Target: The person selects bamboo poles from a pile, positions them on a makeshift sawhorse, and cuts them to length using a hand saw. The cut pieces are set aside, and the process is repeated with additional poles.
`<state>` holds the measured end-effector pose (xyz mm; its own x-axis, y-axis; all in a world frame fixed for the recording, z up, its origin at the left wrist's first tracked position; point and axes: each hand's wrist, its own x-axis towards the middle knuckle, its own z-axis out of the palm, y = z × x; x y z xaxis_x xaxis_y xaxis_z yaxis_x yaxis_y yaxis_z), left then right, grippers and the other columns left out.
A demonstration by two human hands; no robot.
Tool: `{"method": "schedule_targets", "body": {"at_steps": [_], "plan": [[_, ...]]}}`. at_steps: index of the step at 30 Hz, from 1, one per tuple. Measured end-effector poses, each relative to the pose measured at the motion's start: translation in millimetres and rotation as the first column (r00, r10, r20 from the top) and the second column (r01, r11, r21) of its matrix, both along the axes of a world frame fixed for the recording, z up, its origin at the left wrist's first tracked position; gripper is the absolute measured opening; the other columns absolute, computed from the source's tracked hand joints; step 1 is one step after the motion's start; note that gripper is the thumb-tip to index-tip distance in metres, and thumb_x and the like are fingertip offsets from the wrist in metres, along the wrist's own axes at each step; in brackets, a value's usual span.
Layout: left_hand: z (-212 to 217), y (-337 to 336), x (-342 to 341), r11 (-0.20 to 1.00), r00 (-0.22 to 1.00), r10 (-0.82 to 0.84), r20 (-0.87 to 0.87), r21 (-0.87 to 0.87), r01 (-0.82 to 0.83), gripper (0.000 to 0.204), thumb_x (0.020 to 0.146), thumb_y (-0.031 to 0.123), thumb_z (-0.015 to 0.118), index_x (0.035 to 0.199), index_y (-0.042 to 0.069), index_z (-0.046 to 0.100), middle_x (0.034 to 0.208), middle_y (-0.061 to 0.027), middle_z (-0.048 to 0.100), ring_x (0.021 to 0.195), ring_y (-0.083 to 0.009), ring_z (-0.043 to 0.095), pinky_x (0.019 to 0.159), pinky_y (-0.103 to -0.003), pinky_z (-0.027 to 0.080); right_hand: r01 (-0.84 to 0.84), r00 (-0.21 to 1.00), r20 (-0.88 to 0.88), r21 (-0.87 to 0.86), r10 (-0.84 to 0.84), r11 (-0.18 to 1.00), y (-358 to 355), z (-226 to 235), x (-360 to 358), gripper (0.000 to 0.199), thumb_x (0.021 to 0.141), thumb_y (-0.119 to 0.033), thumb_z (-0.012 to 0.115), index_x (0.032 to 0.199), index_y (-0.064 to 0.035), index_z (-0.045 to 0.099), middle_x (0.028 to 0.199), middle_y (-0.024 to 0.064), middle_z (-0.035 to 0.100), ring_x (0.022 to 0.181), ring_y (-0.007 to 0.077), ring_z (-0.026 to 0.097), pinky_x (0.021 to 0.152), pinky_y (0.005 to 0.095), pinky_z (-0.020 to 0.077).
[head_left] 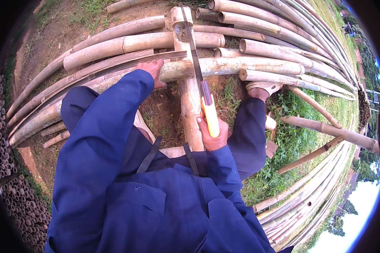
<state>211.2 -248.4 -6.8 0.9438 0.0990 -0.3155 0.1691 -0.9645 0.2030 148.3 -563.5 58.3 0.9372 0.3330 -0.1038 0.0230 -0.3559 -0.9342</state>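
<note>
Though apart, left hand (152, 71) on bamboo (175, 71), right hand (217, 140) around saw (205, 93).

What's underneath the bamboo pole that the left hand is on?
Another bamboo piece runs crosswise beneath the pole, over soil. Where they cross, the pole covers its surface.

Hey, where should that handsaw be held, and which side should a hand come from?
I'd take the handsaw by its yellow handle, coming from the near side, below it in the picture. The long blade points away from the person and the handle's butt faces back toward the body, where the right hand wraps it.
</note>
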Motion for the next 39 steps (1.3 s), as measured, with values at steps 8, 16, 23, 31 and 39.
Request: {"method": "schedule_targets", "body": {"at_steps": [8,16,23,31,39], "plan": [[-10.4,4.3,2.5,1.000,0.999,0.009,-0.040,-0.027,-0.010,0.078,0.070,0.046,0.084,0.130,0.006,0.054,0.122,-0.0197,0.069,0.111,-0.0402,0.068,0.094,-0.051,0.054,0.011,0.998,-0.054,-0.093,-0.016,0.996,-70.9,58.5,-94.4,0.021,0.091,-0.005,0.075,0.109,0.0058,0.075,0.077,0.0131,0.073,0.063,0.0173,0.068,0.066,0.0295,0.0545],[-4.3,1.6,-2.6,1.000,0.993,-0.005,-0.118,-0.020,0.003,0.082,0.069,0.048,0.084,0.134,0.008,0.053,0.122,-0.0207,0.070,0.109,-0.0410,0.069,0.096,-0.051,0.054,-0.017,0.999,-0.038,-0.063,0.015,0.998,-10.8,24.1,-27.2,0.012,0.093,-0.007,0.075,0.093,0.0043,0.071,0.067,0.0118,0.066,0.059,0.0126,0.059,0.057,0.0335,0.0487],[-9.9,6.9,6.0,1.000,0.998,0.004,-0.066,-0.016,-0.005,0.081,0.069,0.048,0.084,0.134,0.009,0.053,0.122,-0.0214,0.070,0.108,-0.0414,0.070,0.094,-0.052,0.053,0.011,0.999,-0.035,-0.025,-0.011,1.000,-75.0,52.3,-91.8,0.031,0.090,-0.004,0.075,0.119,0.0049,0.072,0.082,0.0142,0.074,0.070,0.0202,0.072,0.070,0.0309,0.0549],[-4.6,16.3,15.7,1.000,1.000,0.003,-0.015,-0.002,-0.003,0.078,0.068,0.047,0.085,0.129,0.008,0.056,0.115,-0.0222,0.072,0.103,-0.0421,0.071,0.091,-0.052,0.055,-0.031,0.998,-0.065,-0.110,0.024,0.993,-30.8,36.1,-42.2,0.012,0.090,-0.005,0.076,0.097,0.0044,0.073,0.075,0.0151,0.071,0.066,0.0158,0.069,0.063,0.0320,0.0528],[-5.3,5.6,11.1,0.999,1.000,-0.026,-0.014,-0.030,0.026,0.078,0.070,0.049,0.085,0.128,0.005,0.056,0.114,-0.0212,0.074,0.106,-0.0410,0.071,0.094,-0.050,0.055,-0.010,0.999,-0.046,-0.082,0.006,0.997,-26.9,32.2,-28.6,0.016,0.093,-0.007,0.075,0.084,0.0031,0.066,0.061,0.0109,0.058,0.052,0.0144,0.052,0.053,0.0337,0.0449]]}}
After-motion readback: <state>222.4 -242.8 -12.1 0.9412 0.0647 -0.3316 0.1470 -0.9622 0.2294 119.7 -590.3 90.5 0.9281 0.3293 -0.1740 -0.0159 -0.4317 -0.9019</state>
